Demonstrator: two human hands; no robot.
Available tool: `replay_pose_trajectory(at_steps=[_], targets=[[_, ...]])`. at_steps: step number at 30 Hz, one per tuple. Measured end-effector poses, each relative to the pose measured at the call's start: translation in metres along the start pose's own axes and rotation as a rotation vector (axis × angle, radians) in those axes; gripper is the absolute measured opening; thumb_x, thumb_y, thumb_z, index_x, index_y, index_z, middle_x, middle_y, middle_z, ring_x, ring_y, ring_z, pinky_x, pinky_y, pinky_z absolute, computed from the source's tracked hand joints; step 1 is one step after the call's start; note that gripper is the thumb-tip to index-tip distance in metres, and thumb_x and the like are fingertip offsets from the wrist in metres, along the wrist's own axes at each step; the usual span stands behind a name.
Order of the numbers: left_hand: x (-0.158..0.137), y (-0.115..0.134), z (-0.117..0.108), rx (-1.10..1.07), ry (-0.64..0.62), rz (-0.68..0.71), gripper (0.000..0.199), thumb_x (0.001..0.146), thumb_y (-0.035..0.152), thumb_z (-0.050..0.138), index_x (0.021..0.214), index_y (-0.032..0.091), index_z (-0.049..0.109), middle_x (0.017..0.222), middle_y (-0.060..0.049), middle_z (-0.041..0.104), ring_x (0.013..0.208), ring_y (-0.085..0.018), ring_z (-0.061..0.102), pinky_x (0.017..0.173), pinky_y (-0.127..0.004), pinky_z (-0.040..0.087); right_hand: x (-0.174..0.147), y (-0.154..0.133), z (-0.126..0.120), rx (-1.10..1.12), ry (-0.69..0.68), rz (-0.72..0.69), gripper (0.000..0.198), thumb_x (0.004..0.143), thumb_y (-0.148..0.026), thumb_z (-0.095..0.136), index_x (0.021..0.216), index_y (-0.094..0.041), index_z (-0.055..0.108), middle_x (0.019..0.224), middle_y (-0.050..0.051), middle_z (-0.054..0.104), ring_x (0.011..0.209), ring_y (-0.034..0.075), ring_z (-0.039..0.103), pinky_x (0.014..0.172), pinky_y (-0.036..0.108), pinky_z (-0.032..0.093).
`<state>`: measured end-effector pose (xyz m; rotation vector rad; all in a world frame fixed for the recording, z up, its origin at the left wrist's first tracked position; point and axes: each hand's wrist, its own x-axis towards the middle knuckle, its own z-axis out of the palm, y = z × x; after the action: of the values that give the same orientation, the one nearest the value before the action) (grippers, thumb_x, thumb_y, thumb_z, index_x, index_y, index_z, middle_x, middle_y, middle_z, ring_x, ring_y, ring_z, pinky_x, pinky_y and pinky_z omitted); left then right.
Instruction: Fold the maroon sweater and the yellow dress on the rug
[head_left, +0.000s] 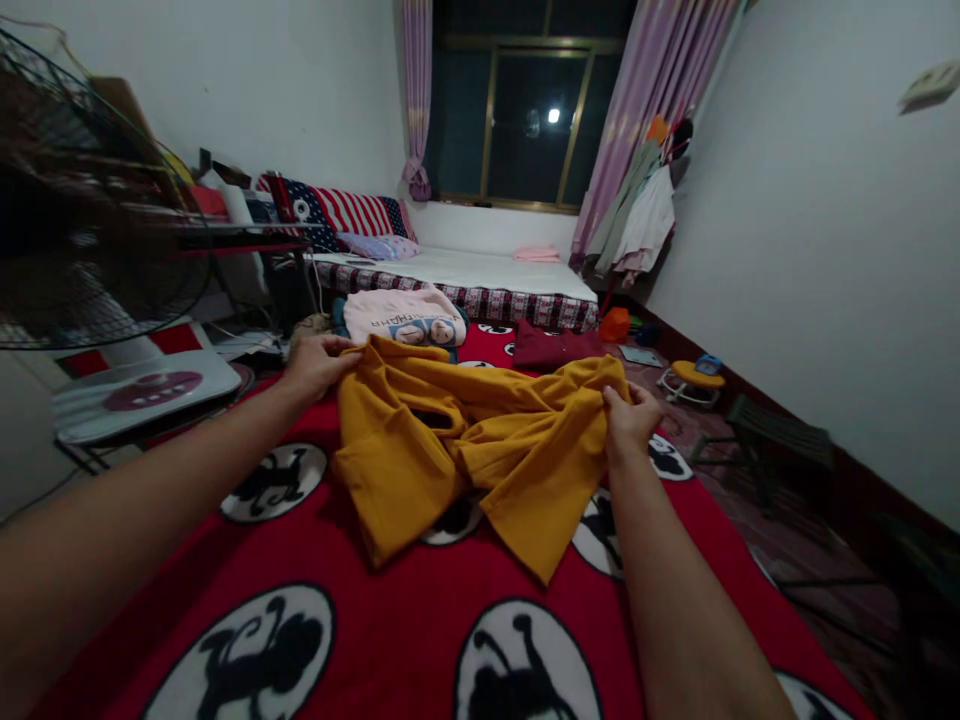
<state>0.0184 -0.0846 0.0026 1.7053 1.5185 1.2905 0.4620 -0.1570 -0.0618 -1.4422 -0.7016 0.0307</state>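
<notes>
A mustard-yellow garment [465, 450] lies crumpled on a red blanket [360, 620] printed with white discs and black figures. My left hand [315, 365] grips the garment's upper left corner. My right hand [628, 420] pinches its upper right edge. The cloth hangs slack between the two hands, with folds trailing toward me.
A pink top [405, 315] and a dark red garment [555, 348] lie beyond the yellow one. A second bed [480, 275] stands under the window. A fan [82, 200] and a scale [142, 390] are at left. A stool [772, 435] stands on the floor at right.
</notes>
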Motion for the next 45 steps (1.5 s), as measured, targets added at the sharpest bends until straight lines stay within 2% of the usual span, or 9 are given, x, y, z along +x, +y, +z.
replay_pose_trajectory(at_steps=[6,10,13,15,18,23,29,36,45], targets=[[-0.010,-0.004,0.002,0.438,0.060,0.429,0.014,0.074,0.017,0.060,0.083,0.014,0.069,0.094,-0.007,0.065,0.101,-0.027,0.056,0.096,-0.039,0.040,-0.035,-0.048,0.009,-0.312,0.080,-0.333,0.044,0.069,-0.016,0.060,0.113,-0.015,0.062,0.131,0.017,0.050,0.124,0.030,0.044,0.104,0.047,0.035],[-0.060,0.024,0.030,0.318,-0.384,0.764,0.018,0.087,0.029,0.055,0.091,0.018,0.069,0.099,-0.007,0.065,0.097,-0.020,0.059,0.091,-0.033,0.044,-0.075,-0.089,0.027,-0.074,-0.700,-0.383,0.026,0.079,-0.027,0.058,0.100,-0.015,0.066,0.099,0.009,0.067,0.093,0.021,0.063,0.085,0.035,0.049],[-0.095,0.038,0.042,0.333,-0.718,0.902,0.021,0.088,0.034,0.058,0.101,0.021,0.068,0.113,-0.008,0.062,0.106,-0.020,0.056,0.093,-0.032,0.044,-0.110,-0.103,0.030,-0.149,-1.305,-0.429,0.050,0.068,-0.041,0.073,0.112,-0.018,0.064,0.104,0.007,0.067,0.093,0.021,0.062,0.082,0.034,0.049],[-0.110,0.038,0.043,0.436,-0.811,0.954,0.024,0.082,0.037,0.065,0.102,0.023,0.067,0.123,-0.008,0.057,0.112,-0.024,0.052,0.097,-0.036,0.042,-0.129,-0.104,0.028,-0.307,-1.452,-0.582,0.073,0.057,-0.040,0.082,0.123,-0.021,0.058,0.118,0.008,0.061,0.105,0.024,0.058,0.090,0.036,0.046],[-0.119,0.026,0.035,0.586,-0.819,0.952,0.029,0.077,0.037,0.070,0.101,0.022,0.065,0.126,-0.009,0.054,0.114,-0.027,0.050,0.097,-0.038,0.042,-0.145,-0.097,0.023,-0.530,-1.436,-0.757,0.081,0.055,-0.029,0.081,0.130,-0.021,0.052,0.127,0.010,0.054,0.114,0.027,0.051,0.095,0.038,0.041],[-0.101,-0.002,-0.002,0.872,-0.817,0.809,0.006,0.080,0.021,0.058,0.076,0.018,0.062,0.085,-0.004,0.061,0.080,-0.018,0.058,0.069,-0.026,0.045,-0.154,-0.091,0.022,-0.698,-1.285,-0.825,0.052,0.070,-0.017,0.060,0.122,-0.020,0.056,0.119,0.009,0.057,0.108,0.025,0.052,0.087,0.034,0.042],[-0.063,-0.014,-0.047,1.223,-0.445,0.533,0.014,0.080,0.013,0.053,0.072,0.013,0.065,0.075,-0.008,0.061,0.073,-0.022,0.059,0.069,-0.033,0.047,-0.161,-0.087,0.031,-0.771,-1.125,-0.798,0.032,0.076,-0.016,0.049,0.104,-0.020,0.062,0.106,0.009,0.060,0.100,0.024,0.053,0.081,0.032,0.042],[-0.079,0.003,0.018,0.918,-0.390,1.107,0.058,0.088,0.007,0.048,0.140,0.031,0.042,0.149,-0.008,0.036,0.135,-0.025,0.035,0.108,-0.040,0.032,-0.166,-0.072,0.030,-0.670,-1.040,-0.750,0.043,0.072,-0.017,0.053,0.115,-0.022,0.058,0.113,0.008,0.058,0.106,0.023,0.050,0.090,0.033,0.039],[-0.044,-0.012,0.062,0.762,-0.578,1.248,0.035,0.086,0.015,0.060,0.117,0.031,0.064,0.152,-0.003,0.035,0.144,-0.026,0.019,0.114,-0.048,0.020,-0.149,-0.072,0.002,-0.625,-1.065,-0.621,0.037,0.074,-0.012,0.045,0.106,-0.020,0.061,0.104,0.008,0.066,0.098,0.024,0.059,0.084,0.032,0.042]])
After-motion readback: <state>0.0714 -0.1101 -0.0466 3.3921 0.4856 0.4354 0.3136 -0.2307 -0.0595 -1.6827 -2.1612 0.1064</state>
